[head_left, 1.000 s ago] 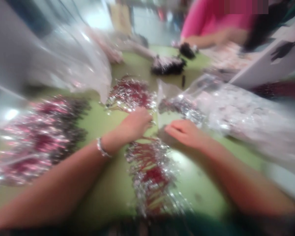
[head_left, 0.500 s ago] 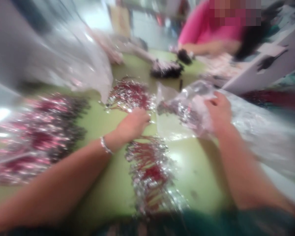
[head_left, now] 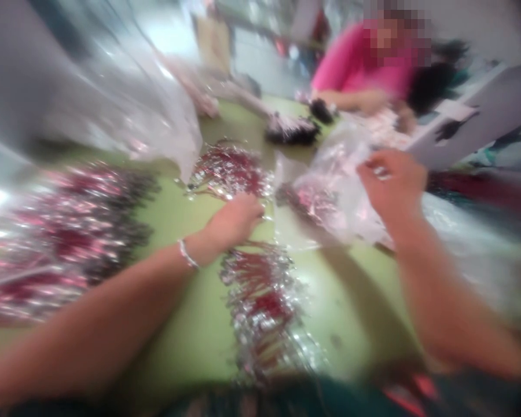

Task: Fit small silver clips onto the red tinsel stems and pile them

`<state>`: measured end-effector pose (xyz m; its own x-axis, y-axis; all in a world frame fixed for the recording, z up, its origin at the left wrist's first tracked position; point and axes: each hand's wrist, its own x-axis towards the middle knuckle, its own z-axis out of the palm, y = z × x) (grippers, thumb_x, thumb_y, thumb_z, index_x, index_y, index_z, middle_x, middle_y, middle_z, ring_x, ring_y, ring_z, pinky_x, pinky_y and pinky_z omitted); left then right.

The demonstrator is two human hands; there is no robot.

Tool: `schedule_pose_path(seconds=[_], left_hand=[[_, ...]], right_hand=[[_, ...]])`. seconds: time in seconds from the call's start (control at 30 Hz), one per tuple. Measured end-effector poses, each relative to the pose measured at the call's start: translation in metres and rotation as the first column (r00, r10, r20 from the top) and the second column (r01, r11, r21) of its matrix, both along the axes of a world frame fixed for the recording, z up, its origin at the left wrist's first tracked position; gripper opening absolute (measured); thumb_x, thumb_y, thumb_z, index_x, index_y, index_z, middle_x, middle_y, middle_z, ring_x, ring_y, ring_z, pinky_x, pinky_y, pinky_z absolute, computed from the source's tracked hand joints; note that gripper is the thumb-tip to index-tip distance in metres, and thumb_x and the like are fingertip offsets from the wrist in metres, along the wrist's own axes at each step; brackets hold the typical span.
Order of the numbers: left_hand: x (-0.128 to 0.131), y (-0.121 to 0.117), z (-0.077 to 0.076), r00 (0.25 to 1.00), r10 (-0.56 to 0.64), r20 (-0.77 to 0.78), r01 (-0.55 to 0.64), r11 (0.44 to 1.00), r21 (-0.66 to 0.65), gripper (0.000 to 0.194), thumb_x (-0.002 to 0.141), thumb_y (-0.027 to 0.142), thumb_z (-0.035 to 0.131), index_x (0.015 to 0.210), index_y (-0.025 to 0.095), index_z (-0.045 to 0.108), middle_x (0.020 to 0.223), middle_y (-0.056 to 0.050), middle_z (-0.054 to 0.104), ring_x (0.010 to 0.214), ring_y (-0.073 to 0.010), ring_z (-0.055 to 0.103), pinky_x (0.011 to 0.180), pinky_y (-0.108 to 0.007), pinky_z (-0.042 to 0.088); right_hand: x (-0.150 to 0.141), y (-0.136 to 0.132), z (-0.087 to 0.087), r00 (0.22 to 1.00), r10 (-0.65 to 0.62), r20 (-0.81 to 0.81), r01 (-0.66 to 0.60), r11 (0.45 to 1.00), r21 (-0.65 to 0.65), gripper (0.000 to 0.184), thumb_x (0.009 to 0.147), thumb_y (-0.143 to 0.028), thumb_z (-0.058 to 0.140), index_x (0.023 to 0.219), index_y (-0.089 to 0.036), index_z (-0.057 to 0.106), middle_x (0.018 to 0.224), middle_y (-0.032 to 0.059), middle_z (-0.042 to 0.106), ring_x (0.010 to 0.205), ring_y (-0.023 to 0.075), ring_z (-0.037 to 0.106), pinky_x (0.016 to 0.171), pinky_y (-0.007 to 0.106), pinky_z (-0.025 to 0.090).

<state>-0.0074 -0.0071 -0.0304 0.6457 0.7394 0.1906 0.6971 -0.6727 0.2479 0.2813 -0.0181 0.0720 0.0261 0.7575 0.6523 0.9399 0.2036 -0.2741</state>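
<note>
My left hand (head_left: 238, 214) is closed at the near edge of a heap of dark red strands with shiny silvery bits (head_left: 230, 168); what its fingers hold is hidden. Below it on the green table lies a long bundle of similar red strands (head_left: 269, 307). My right hand (head_left: 393, 179), fingers pinched together, holds the upper edge of a clear plastic bag (head_left: 351, 202). Inside or under the bag's film shows a pinkish, silvery bunch (head_left: 315, 202) with a dark end. Blur hides the finer detail.
Many red and silvery bunches with dark ends (head_left: 69, 237) cover the left side. Plastic sheeting (head_left: 156, 116) hangs behind them. A black-ended bunch (head_left: 293, 127) lies farther back. A person in pink (head_left: 351, 58) works across the green table (head_left: 169, 324), beside a pale slanted panel (head_left: 464, 127).
My right hand has moved a little right, and the bag's film now spreads wider and farther back. My left hand has stayed in nearly the same place.
</note>
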Motion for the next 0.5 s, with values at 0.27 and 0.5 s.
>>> schedule_pose_path(seconds=[0.27, 0.5], left_hand=[[0.001, -0.001, 0.001, 1.000, -0.003, 0.024, 0.003, 1.000, -0.016, 0.024, 0.095, 0.023, 0.048, 0.087, 0.013, 0.069, 0.088, -0.010, 0.062, 0.090, -0.0228, 0.054, 0.086, -0.038, 0.045], [-0.004, 0.001, -0.007, 0.996, -0.016, 0.088, 0.017, 1.000, -0.002, 0.026, 0.096, 0.026, 0.049, 0.090, 0.015, 0.072, 0.089, -0.008, 0.062, 0.091, -0.0213, 0.054, 0.087, -0.037, 0.045]], right_hand=[[0.001, -0.012, -0.003, 0.982, -0.072, 0.174, 0.066, 0.997, 0.045, 0.021, 0.089, -0.043, 0.051, 0.085, -0.027, 0.064, 0.080, 0.0065, 0.068, 0.083, 0.0254, 0.061, 0.081, 0.041, 0.043], [0.010, 0.002, -0.018, 0.989, -0.149, -0.008, 0.149, 0.989, -0.014, 0.017, 0.083, -0.035, 0.056, 0.090, -0.021, 0.064, 0.077, 0.0063, 0.063, 0.072, 0.0223, 0.060, 0.074, 0.039, 0.043]])
